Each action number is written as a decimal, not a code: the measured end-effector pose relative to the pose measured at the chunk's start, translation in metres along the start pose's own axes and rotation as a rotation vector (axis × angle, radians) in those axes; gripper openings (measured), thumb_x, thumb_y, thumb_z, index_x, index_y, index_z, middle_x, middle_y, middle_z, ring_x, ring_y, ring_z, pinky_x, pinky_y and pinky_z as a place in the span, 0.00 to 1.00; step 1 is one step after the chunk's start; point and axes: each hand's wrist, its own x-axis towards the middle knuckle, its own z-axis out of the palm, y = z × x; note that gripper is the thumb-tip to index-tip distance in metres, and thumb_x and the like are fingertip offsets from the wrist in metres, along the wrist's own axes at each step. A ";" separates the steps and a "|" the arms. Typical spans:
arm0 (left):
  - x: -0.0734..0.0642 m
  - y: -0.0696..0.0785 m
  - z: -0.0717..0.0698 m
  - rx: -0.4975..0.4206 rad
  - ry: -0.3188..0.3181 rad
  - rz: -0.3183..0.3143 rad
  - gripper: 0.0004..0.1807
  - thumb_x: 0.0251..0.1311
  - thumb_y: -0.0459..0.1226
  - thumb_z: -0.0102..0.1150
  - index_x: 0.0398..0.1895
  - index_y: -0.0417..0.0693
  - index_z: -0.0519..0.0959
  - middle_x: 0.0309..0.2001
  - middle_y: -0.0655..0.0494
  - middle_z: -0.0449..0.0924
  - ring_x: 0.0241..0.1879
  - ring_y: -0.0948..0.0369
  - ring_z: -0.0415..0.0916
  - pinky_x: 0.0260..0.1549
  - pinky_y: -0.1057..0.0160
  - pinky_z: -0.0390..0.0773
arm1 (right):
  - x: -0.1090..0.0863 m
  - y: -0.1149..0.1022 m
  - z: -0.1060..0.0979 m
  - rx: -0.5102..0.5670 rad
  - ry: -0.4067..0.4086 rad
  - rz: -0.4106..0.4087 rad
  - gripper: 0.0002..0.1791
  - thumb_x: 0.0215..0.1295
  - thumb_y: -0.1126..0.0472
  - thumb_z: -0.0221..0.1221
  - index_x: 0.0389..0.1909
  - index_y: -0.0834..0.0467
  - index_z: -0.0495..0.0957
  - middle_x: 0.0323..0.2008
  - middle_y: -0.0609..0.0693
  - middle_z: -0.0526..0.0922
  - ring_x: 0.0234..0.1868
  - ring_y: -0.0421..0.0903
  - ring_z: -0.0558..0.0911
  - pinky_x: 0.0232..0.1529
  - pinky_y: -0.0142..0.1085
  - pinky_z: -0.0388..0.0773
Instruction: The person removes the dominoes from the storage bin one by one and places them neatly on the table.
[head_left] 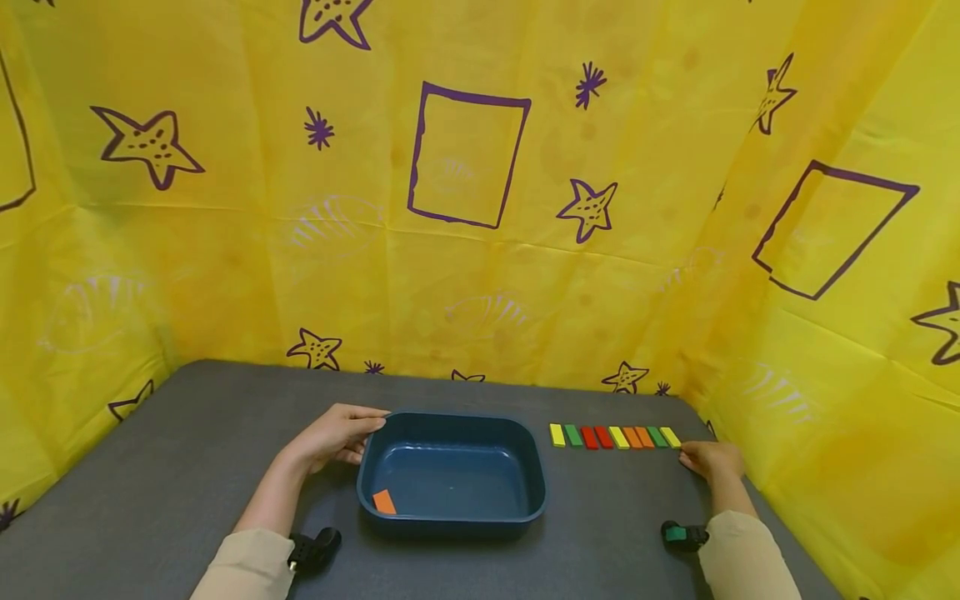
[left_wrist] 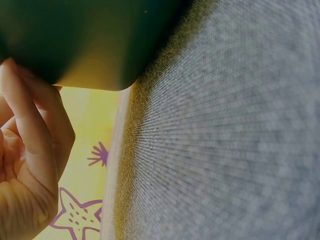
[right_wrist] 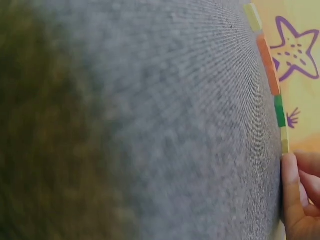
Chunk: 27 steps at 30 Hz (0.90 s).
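At the left rear corner of a dark blue rectangular tub (head_left: 450, 521), my left hand (head_left: 337, 437) grips the rim, thumb on top and fingers against the outer wall. The left wrist view shows the fingers (left_wrist: 30, 125) curled beside the tub's wall (left_wrist: 90, 45). One orange block (head_left: 384, 502) lies inside the tub at its front left. Over on the right, my right hand (head_left: 712, 460) pinches the end of a yellow block (head_left: 671, 437), the rightmost in a row. In the right wrist view, thumb and fingertips meet that yellow block (right_wrist: 285, 142), partly covering it.
Leftward from the held block runs a line of small flat blocks: green (head_left: 657, 437), orange (head_left: 637, 437), yellow (head_left: 618, 437), red (head_left: 597, 437), green (head_left: 573, 435) and yellow (head_left: 557, 435). All lie on a dark grey table (head_left: 150, 467). Yellow patterned cloth (head_left: 480, 275) encloses its back and sides.
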 end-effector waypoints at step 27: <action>0.000 -0.001 0.000 -0.010 -0.009 0.024 0.30 0.72 0.44 0.52 0.71 0.36 0.66 0.23 0.61 0.76 0.18 0.66 0.69 0.23 0.71 0.78 | -0.061 -0.047 0.080 -0.137 -0.397 -0.293 0.35 0.68 0.54 0.62 0.68 0.72 0.65 0.33 0.35 0.86 0.35 0.29 0.85 0.51 0.32 0.83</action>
